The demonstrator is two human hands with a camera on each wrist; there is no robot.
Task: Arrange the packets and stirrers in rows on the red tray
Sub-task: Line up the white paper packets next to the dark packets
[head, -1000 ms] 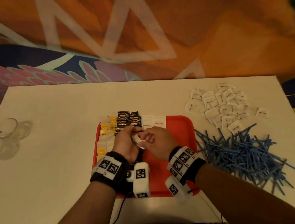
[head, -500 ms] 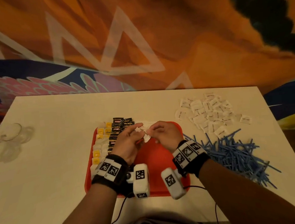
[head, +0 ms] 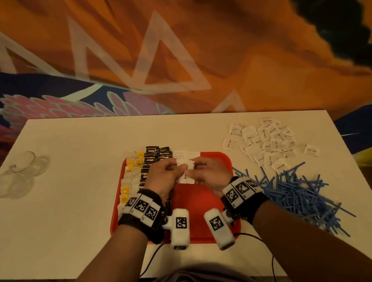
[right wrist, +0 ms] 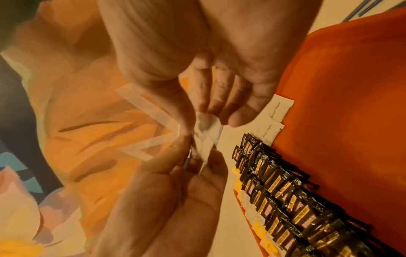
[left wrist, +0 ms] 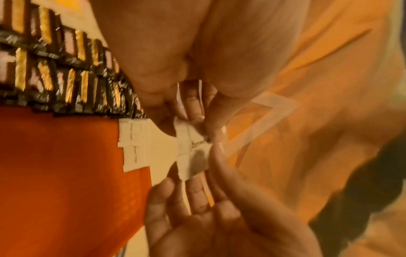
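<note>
Both hands meet above the far half of the red tray (head: 206, 208), holding a small bunch of white brown-sugar packets (head: 185, 169) between them. My left hand (head: 167, 174) grips the bunch from the left, and my right hand (head: 207, 172) pinches it from the right. The left wrist view shows a packet (left wrist: 192, 149) pinched between fingertips of both hands. On the tray lie rows of yellow-and-white tea packets (head: 131, 176), black packets (head: 154, 157) and two white sugar packets (right wrist: 272, 118) at the far edge.
A loose heap of white sugar packets (head: 267, 143) lies on the white table at the back right. A pile of blue stirrers (head: 296, 194) spreads just right of the tray. Clear glass cups (head: 14, 174) sit at the left table edge.
Both hands have moved a little farther up the tray with the white packets, and they now hold the bunch spread between them. The camera has tilted slightly.
</note>
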